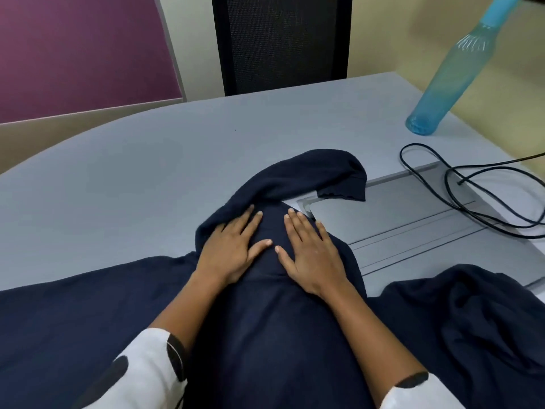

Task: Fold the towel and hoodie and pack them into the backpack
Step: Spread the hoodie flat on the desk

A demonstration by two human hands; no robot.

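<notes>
From the head camera, a dark navy hoodie (265, 335) is spread across the lower half of the frame on a pale grey counter (118, 178). Its body fills the bottom centre, and dark cloth runs out to the lower left and lower right edges. The hood end reaches up toward the middle of the frame, where a cuffed fold of it curls over to the right and lies on the corner of a grey laptop (407, 219).

Both hands lie flat on the hoodie just below that fold, side by side and nearly touching at the thumbs. The left hand (230, 249) has its fingers straight and spread, pressing the cloth, its fingertips at the edge of the raised fold. The right hand (309, 252) is likewise released and flat, fingers extended, palm down on the cloth, close to the laptop's near corner. White sleeves with black spots show at the bottom corners.

A black cable (460, 199) loops over the laptop in the right of the frame. A translucent blue bottle (451, 81) stands in the upper right. A black mesh chair back (280, 42) rises behind the counter at top centre, and a purple panel (82, 51) fills the upper left.
</notes>
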